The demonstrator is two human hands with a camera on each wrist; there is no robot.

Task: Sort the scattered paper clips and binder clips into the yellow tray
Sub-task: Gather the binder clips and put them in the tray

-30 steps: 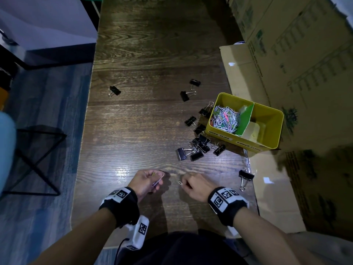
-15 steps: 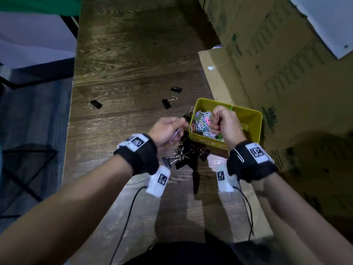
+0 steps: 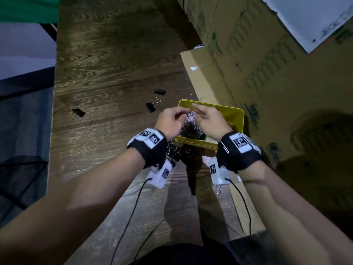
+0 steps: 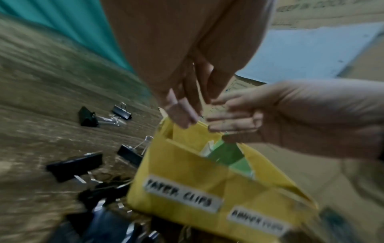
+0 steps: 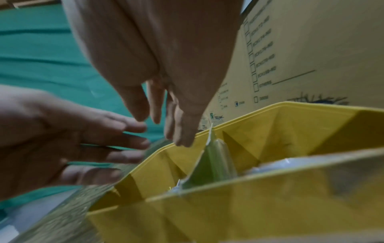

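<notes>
The yellow tray [image 3: 235, 114] stands at the table's right side, split by a green divider [image 4: 226, 154]. Its left compartment holds a heap of coloured paper clips [image 3: 191, 122]. My left hand [image 3: 182, 114] and right hand [image 3: 197, 109] hover side by side over that heap. The right wrist view shows the fingers of both hands [image 5: 166, 129] straight and spread, holding nothing. Black binder clips lie on the wood: two [image 3: 159, 91] beyond the tray, one [image 3: 78, 112] far left, and a cluster [image 3: 176, 152] under my left wrist.
Tall cardboard boxes [image 3: 267, 54] and a flat cardboard sheet [image 3: 202, 77] border the tray on the right. The table's left edge [image 3: 54, 131] drops to the floor. One binder clip [image 3: 218, 189] lies near the front right. Cables hang from both wrist units.
Both hands lifted from the table's near edge, each pinching a paper clip, and travelled to the tray. The fingers have since spread and the clips are gone from them.
</notes>
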